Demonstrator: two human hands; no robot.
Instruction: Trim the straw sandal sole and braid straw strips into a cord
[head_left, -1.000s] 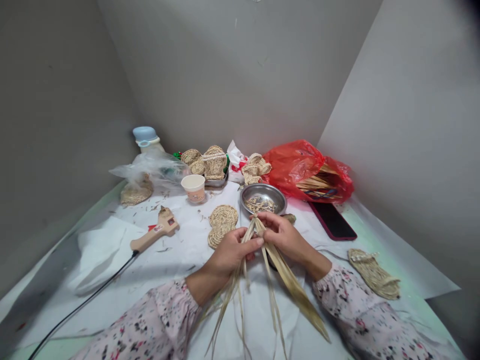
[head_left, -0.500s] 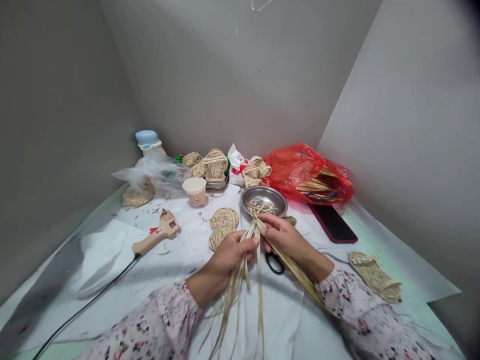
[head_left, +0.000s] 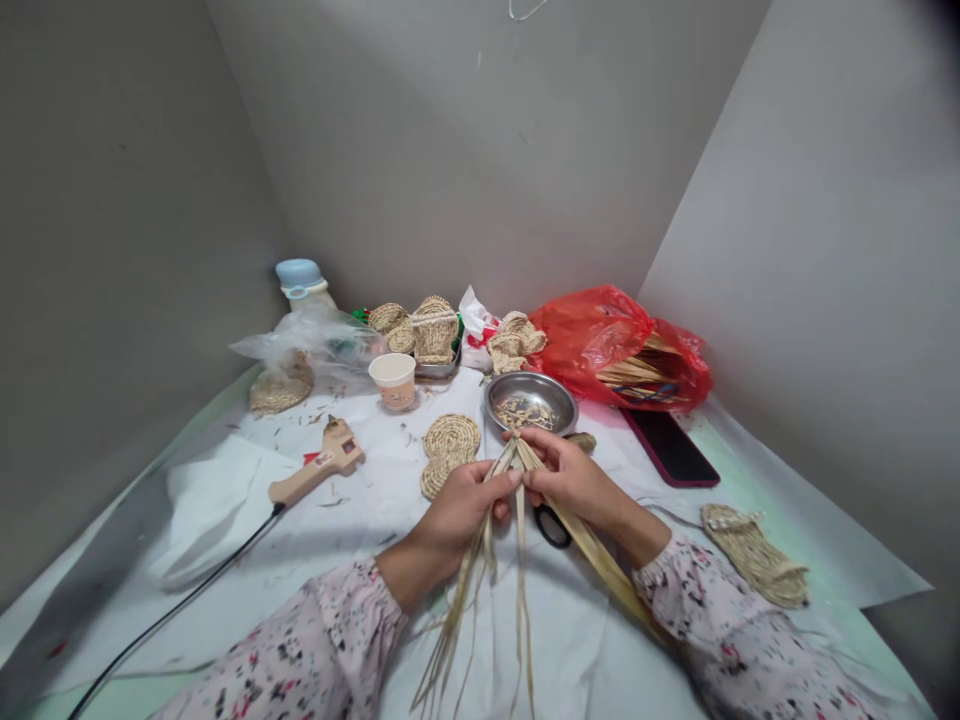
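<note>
A bundle of dried straw strips [head_left: 523, 580], gathered at its top end, hangs between both hands over the table. My left hand [head_left: 472, 505] is closed on the left-hand strips, thumb pressed on top. My right hand [head_left: 574, 478] pinches the wider strips on the right, which trail down along the right forearm. One strip dangles straight down between the hands. Behind the gathered end stands a steel bowl [head_left: 568, 425] with straw scraps in it. A woven figure-eight straw piece [head_left: 450, 445] lies just beyond my left hand. Beneath my right hand a black scissor handle [head_left: 553, 527] shows partly.
A glue gun [head_left: 322, 466] with a black cord lies left, near a paper cup [head_left: 393, 380]. A red plastic bag [head_left: 592, 335] of straw stands back right, beside a phone [head_left: 670, 447]. Another woven piece [head_left: 754, 555] lies at right. A blue-capped bottle [head_left: 300, 280] stands back left.
The view has shifted slightly, so everything sits a little further right. Both hands keep nearly the same hold on the straw strips.
</note>
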